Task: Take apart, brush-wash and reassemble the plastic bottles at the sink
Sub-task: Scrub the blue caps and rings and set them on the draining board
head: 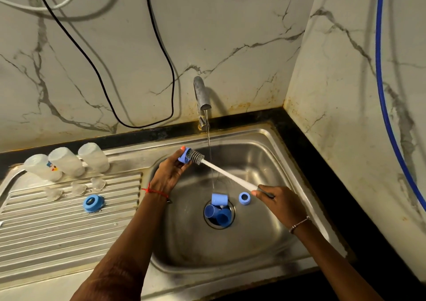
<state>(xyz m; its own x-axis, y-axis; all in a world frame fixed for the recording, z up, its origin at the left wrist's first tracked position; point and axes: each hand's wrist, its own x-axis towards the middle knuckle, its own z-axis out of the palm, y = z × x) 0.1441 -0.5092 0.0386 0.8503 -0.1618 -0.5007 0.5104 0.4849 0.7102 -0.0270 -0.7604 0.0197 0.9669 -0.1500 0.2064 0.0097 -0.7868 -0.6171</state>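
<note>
Left hand (169,174) pinches a blue cap (184,158); right hand (276,199), at four o'clock from it, grips the bottle brush (221,171) handle.

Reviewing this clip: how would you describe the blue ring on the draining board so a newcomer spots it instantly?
Start at the steel sink, then move left onto its ribbed draining board. The blue ring lies flat there, just in front of three clear teats and the row of clear bottles. It is the only blue thing on the board.
</note>
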